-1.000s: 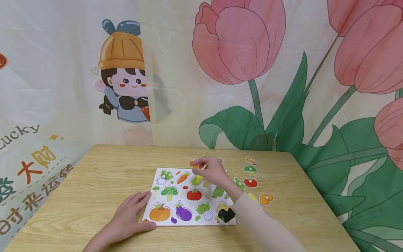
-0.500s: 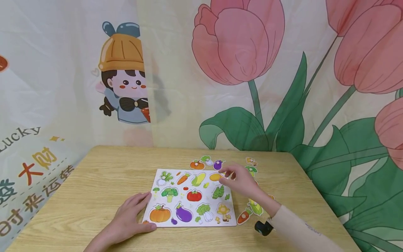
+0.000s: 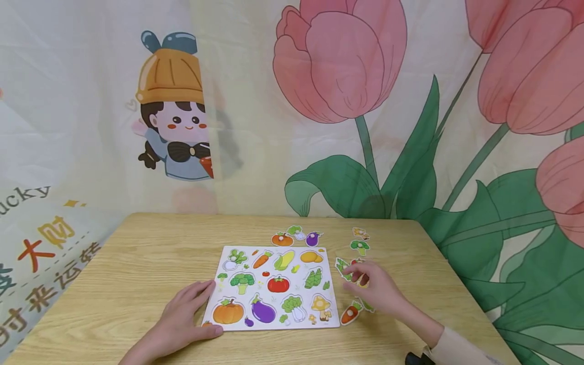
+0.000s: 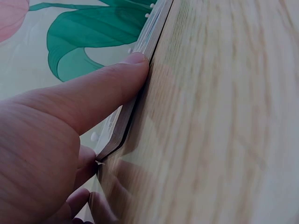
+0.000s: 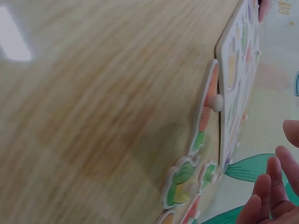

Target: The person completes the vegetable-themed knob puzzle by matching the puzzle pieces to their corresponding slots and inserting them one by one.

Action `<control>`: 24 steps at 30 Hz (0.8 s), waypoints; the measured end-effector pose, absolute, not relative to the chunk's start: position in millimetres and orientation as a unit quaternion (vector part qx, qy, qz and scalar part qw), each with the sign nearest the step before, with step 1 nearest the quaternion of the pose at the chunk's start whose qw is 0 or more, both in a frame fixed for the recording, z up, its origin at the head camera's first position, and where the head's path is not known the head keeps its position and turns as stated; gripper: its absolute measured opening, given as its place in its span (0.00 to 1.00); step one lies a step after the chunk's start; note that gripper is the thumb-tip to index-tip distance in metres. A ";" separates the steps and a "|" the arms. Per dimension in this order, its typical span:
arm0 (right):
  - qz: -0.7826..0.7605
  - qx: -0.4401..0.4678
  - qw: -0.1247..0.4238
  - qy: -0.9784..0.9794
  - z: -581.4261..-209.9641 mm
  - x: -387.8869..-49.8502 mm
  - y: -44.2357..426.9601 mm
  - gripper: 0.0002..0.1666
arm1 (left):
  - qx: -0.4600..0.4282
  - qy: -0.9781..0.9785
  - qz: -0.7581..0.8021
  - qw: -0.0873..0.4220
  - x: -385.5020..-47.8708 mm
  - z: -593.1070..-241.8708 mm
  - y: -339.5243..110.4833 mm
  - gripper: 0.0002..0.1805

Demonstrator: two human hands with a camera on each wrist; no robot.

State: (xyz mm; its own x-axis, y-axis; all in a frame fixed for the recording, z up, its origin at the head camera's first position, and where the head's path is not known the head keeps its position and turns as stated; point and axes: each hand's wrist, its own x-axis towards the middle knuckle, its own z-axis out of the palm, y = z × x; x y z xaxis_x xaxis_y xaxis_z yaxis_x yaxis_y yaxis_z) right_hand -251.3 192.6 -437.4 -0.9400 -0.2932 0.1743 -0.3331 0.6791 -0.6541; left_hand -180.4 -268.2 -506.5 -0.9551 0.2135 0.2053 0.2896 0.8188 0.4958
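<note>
A white puzzle board (image 3: 296,322) printed with vegetables lies flat on the table. My left hand (image 3: 184,309) rests at its near left corner, fingertips along the left side. The left thumb (image 4: 103,91) lies straight along the board's near edge in the left wrist view. To the right of the board, my right hand (image 3: 378,289) hovers over loose pieces, fingers slightly bent and holding nothing. Its fingertips are close to a green asparagus piece (image 3: 341,267) and a partly hidden tomato piece (image 3: 357,261). Below it lie a knobbed carrot piece (image 5: 209,103) and a corn piece (image 5: 180,184).
Behind the board sit a pumpkin piece (image 3: 282,239), a leafy cabbage piece (image 3: 295,232) and an eggplant piece (image 3: 313,239). Farther right are a broccoli piece (image 3: 360,247) and a mushroom piece (image 3: 360,233). A printed curtain (image 3: 255,126) hangs behind the wooden table (image 3: 150,253).
My right hand has moved from above the board's far edge rightward and nearer, out over the loose pieces. The left hand stays at the board's corner. The head view has shifted slightly.
</note>
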 end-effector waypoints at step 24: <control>0.354 0.199 -0.007 -0.914 -467.8 -227.0 217.3 0.10 | -0.131 -0.950 -0.274 0.067 -179.1 -502.8 -266.4 0.59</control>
State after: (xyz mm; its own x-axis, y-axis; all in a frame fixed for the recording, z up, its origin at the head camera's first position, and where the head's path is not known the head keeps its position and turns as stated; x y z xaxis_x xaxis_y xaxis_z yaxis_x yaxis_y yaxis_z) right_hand -227.0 217.3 -467.8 -0.9209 -0.3679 0.1287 -0.3585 0.6699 -0.6502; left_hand -179.1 -266.4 -502.8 -0.9567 0.2115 0.1998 0.2854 0.8155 0.5034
